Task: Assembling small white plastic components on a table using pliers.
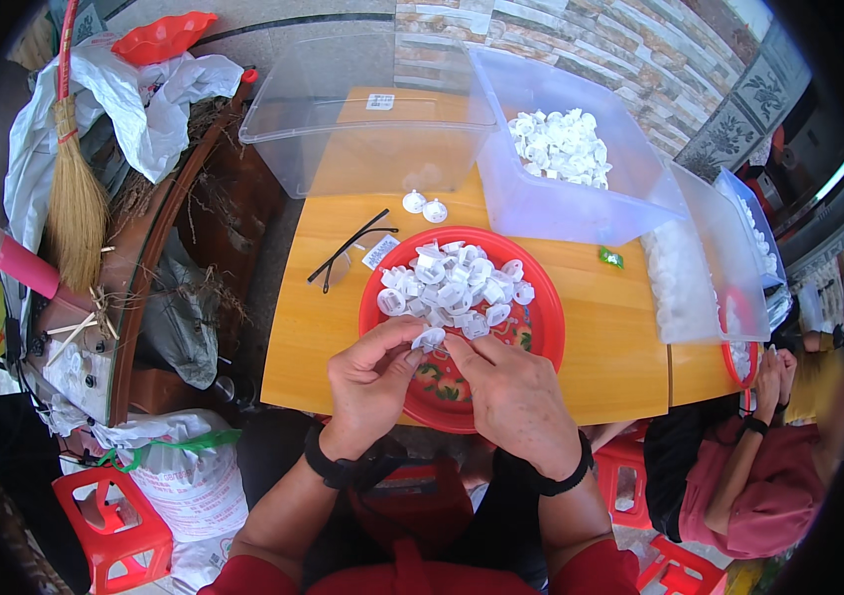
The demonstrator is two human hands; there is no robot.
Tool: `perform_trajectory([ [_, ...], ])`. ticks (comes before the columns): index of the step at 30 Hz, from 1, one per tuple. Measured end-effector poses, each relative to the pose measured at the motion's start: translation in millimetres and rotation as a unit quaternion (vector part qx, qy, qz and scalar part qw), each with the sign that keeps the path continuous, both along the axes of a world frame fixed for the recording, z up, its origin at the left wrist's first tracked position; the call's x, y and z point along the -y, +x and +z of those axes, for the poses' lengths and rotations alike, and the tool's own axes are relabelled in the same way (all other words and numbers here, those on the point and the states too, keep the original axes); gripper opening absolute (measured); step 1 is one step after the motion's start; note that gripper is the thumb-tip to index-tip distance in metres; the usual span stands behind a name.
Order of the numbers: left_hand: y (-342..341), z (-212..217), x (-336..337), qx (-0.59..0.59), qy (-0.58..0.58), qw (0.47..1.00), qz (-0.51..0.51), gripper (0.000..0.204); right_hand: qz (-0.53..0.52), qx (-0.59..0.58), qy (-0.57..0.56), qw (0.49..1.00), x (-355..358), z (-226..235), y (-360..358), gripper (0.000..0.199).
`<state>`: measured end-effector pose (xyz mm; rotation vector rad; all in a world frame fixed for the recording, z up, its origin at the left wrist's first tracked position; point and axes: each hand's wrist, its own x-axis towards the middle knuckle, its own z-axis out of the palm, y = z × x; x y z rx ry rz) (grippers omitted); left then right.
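A small round white plastic piece point(429, 339) is pinched between the thumb and index finger of my left hand point(370, 382), over the near left part of a red round tray point(553, 362). My right hand point(521, 399) meets the same piece from the right, its index fingertip at the edge and its other fingers curled under, partly hidden. Just beyond my fingers, a heap of white plastic pieces point(457, 283) covers the far half of the tray. Fruit pictures show on the tray's bare bottom.
Two loose white pieces point(434, 210), eyeglasses point(348, 248) and a green wrapper point(610, 258) lie on the yellow table point(610, 337). Behind stand a clear bin point(372, 129) and a bluish bin point(581, 208) of white pieces. At right, a co-worker point(754, 476) sits. A broom point(75, 198) leans left.
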<state>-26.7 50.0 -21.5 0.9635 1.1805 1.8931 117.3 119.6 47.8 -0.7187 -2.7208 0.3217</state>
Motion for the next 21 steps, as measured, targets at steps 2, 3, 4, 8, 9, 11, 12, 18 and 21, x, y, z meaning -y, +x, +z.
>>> perform_trajectory([
  [2, 0, -1, 0, -0.005, 0.004, 1.0, 0.002, 0.028, -0.005, -0.001, -0.004, 1.0, 0, -2, 0, 0.037],
  [3, 0, 0, -1, -0.004, 0.004, 1.0, 0.001, 0.028, -0.01, -0.002, -0.008, 1.0, -1, -3, 0, 0.036],
  [4, -1, 2, -1, 0.01, 0.004, 1.0, -0.012, 0.028, -0.01, -0.002, -0.009, 1.0, -2, -3, 1, 0.036],
  [8, -6, 0, -3, 0.022, 0.011, 1.0, 0.005, 0.028, -0.009, -0.067, -0.101, 0.993, -6, 0, 8, 0.032],
  [9, -7, 1, -4, 0.022, 0.012, 1.0, 0.005, 0.028, -0.009, -0.095, -0.121, 0.988, -5, 2, 10, 0.032],
  [11, -8, 1, -5, 0.04, 0.018, 0.999, 0.016, 0.028, -0.02, -0.074, -0.116, 0.99, -2, 8, 11, 0.032],
  [12, -8, 1, -4, 0.04, 0.017, 0.999, 0.016, 0.028, -0.032, -0.053, -0.111, 0.992, 0, 9, 10, 0.032],
  [18, -6, 5, -1, 0.021, 0.017, 1.0, 0.004, 0.027, -0.006, -0.074, -0.092, 0.993, 5, 3, 5, 0.033],
  [21, -5, 5, -1, 0.012, 0.031, 0.999, -0.014, 0.029, -0.008, -0.07, -0.112, 0.991, 5, 1, 4, 0.032],
])
